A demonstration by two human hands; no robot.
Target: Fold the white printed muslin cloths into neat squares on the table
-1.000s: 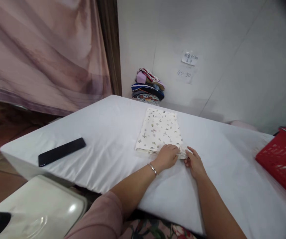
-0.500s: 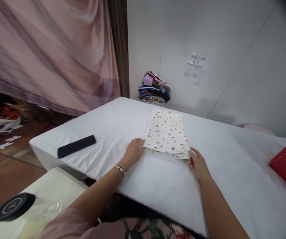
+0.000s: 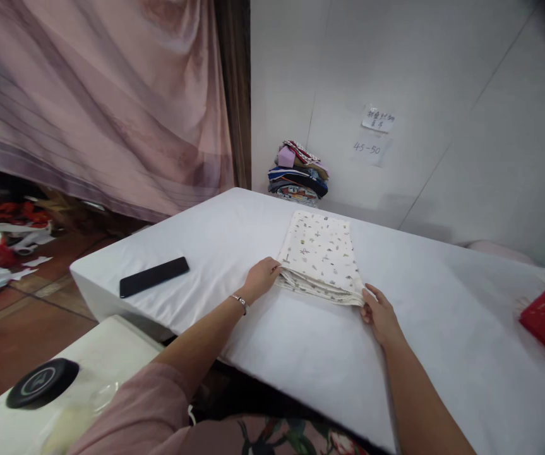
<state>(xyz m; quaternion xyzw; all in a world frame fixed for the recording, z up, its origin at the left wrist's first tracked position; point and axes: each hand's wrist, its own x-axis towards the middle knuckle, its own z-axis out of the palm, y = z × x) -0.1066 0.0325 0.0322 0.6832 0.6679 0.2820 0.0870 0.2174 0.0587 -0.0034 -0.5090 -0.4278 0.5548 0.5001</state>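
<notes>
On white table [image 3: 310, 360]: patterned cloth [image 3: 320, 249] (pale wall [image 3: 433, 88], pink curtain [image 3: 125, 95] beyond).

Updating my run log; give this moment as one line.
patterned cloth: folded, on table | left hand: pinching its near-left corner | right hand: holding near-right corner

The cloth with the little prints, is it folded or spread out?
Folded. Several layers show along the near edge of the cloth, between the left hand and right hand.

The folded white cloth [image 3: 320, 248], scattered with small dark prints, lies on the white table [image 3: 300, 341] close to the far edge, its stacked layers slightly parted along the near side.
</notes>
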